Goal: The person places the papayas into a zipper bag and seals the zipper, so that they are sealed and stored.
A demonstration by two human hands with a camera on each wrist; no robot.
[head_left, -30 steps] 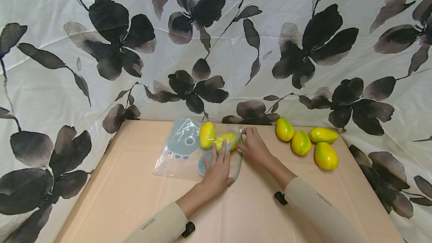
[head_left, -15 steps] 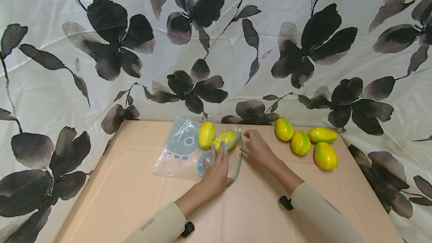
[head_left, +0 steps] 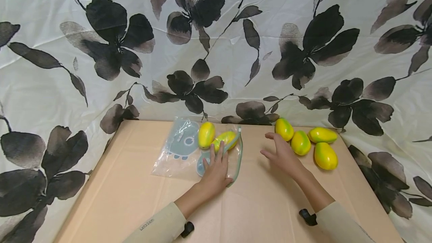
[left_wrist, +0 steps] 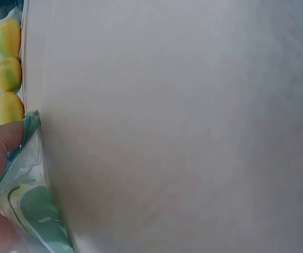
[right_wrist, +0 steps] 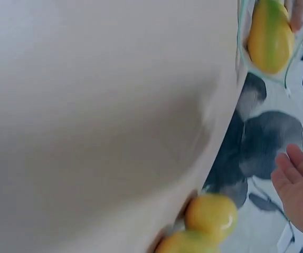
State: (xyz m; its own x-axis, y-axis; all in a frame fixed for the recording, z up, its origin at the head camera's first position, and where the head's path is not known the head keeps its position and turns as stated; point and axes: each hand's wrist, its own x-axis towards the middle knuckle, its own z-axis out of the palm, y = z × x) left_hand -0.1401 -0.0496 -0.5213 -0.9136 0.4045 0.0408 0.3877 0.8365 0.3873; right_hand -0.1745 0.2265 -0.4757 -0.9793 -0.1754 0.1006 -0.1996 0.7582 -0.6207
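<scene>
A clear zip bag with a blue-grey cartoon print and green-grey rim lies flat on the board, holding two yellow-green toy mangoes. My left hand rests on the bag near its mouth, fingers spread and straight, with the thumb at the rim. The left wrist view shows that thumb against the green strip. My right hand holds nothing, just left of several loose mangoes, its fingers extended and slightly bent. In the right wrist view, its palm and fingers appear apart from the fruit.
The work surface is a tan board. Behind it hangs a white cloth with dark flowers, close to the board's back edge. The loose mangoes sit near the back right edge.
My right hand has left the bag's rim and moved right to the loose mangoes. My left hand stays in place on the bag, and both bagged mangoes lie nearly where they were.
</scene>
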